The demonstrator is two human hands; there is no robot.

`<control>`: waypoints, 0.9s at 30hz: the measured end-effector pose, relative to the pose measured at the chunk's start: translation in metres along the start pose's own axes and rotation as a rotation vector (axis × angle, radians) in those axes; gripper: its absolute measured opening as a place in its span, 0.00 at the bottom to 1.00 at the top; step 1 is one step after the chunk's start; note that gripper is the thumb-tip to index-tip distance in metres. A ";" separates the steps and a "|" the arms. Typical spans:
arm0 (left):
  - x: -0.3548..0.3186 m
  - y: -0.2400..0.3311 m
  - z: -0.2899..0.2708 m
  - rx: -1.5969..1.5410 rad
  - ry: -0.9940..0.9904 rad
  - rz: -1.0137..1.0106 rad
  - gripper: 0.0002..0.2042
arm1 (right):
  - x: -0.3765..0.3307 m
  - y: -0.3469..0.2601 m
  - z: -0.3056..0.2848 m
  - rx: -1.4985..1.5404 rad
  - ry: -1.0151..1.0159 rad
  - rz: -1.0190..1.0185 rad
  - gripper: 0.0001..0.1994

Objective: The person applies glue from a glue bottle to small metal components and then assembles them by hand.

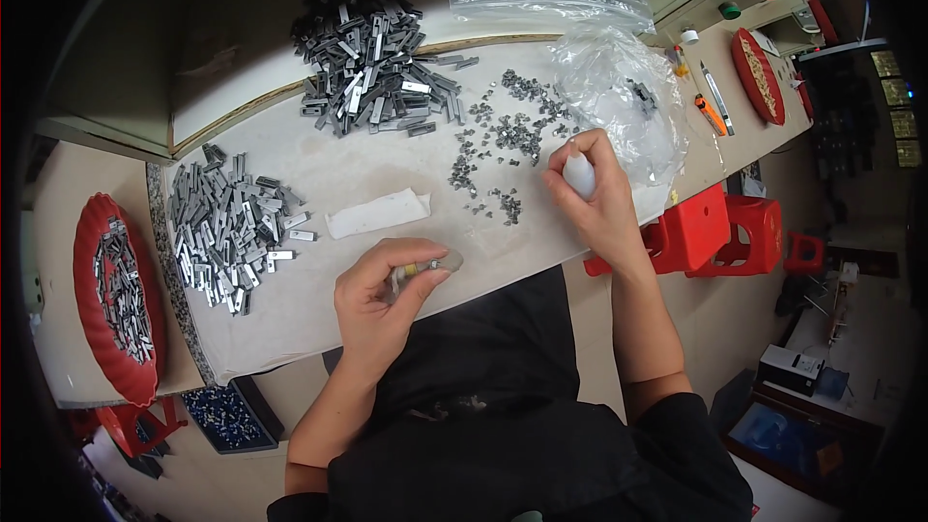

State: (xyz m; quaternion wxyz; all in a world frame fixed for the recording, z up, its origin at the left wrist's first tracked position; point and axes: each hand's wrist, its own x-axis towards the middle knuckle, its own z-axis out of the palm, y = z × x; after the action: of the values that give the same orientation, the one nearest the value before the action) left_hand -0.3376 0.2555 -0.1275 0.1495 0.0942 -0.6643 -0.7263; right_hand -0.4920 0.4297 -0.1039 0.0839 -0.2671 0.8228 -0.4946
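Seen from above, a person in a dark top sits at a pale worktable (319, 169). Left hand (382, 295): fingers curled shut around a small clear piece with a yellowish band (425, 269), pinched between thumb and forefinger just above the table's near edge. What kind of part it is cannot be told. Right hand (594, 198): fingers closed around a small white squeeze bottle (578, 174), held upright over the table, tip upward, beside the scattered small metal clips (503, 135).

Between and just beyond the two hands lies a folded white cloth (377, 213), flat on the table. To the left of it, a heap of grey metal strips (227, 222) spreads toward the table's left edge. Beyond that edge, on a lower surface, a red oval tray (92, 329) holds more grey pieces. Below the table's near-left corner stands a dark bin of small parts (227, 416).

Farther off, a second, darker heap of metal strips (372, 68) lies at the back of the table. To its right, crumpled clear plastic bags (599, 58) lie behind the right hand. At far right, a second red tray (759, 72), an orange-handled tool (710, 114) and a panel with red and green buttons (749, 0). Red plastic stools (720, 232) stand on the floor at right.
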 end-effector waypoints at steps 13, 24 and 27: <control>-0.001 -0.002 -0.001 0.039 -0.003 0.013 0.09 | 0.004 -0.009 0.003 -0.280 -0.249 -0.151 0.06; 0.001 0.000 0.002 0.014 0.046 0.015 0.08 | 0.010 -0.016 0.009 -0.327 -0.278 -0.120 0.07; 0.000 -0.001 0.002 0.012 0.050 0.011 0.08 | 0.010 -0.018 0.010 -0.341 -0.283 -0.118 0.07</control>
State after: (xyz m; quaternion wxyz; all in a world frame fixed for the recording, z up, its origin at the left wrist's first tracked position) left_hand -0.3387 0.2570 -0.1278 0.1695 0.1094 -0.6652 -0.7189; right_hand -0.4897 0.4103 -0.0922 0.1231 -0.3916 0.8576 -0.3099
